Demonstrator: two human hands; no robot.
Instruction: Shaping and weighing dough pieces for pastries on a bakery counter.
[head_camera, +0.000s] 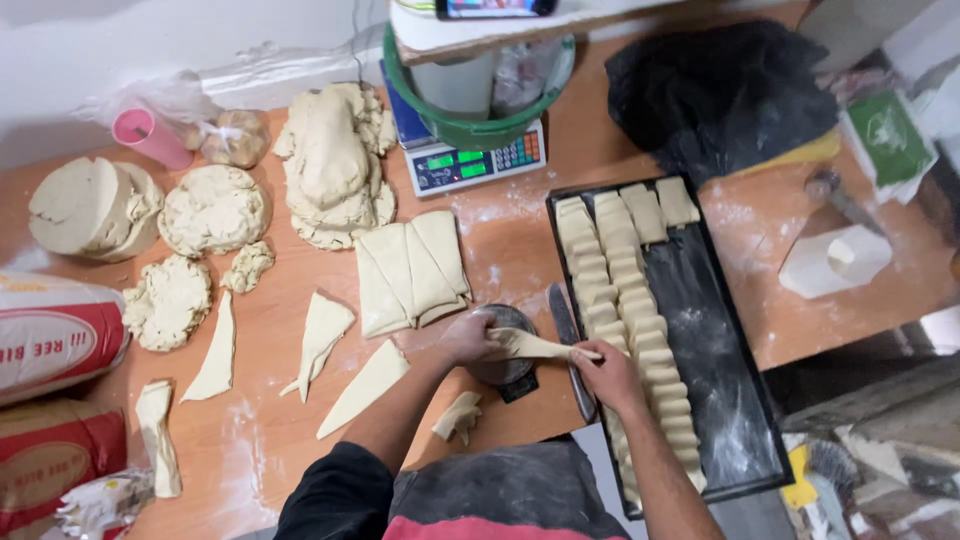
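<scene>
My left hand (466, 337) grips the wide end of a long triangular dough strip (538, 346). My right hand (606, 372) pinches its thin tip, so the strip hangs stretched between both hands. It is held over a small round pocket scale (505, 372) on the wooden table (500, 250). Just right of my hands, a black baking tray (715, 380) carries rows of rolled dough pieces (612, 290). A knife (567, 335) lies along the tray's left edge.
Cut dough triangles (322, 335) and folded sheets (410, 265) lie left of the scale, dough lumps (335, 165) farther back. A digital scale (475, 165) with a green bucket (470, 125) stands at the back. Flour sacks (50, 330) sit left, a black bag (720, 90) back right.
</scene>
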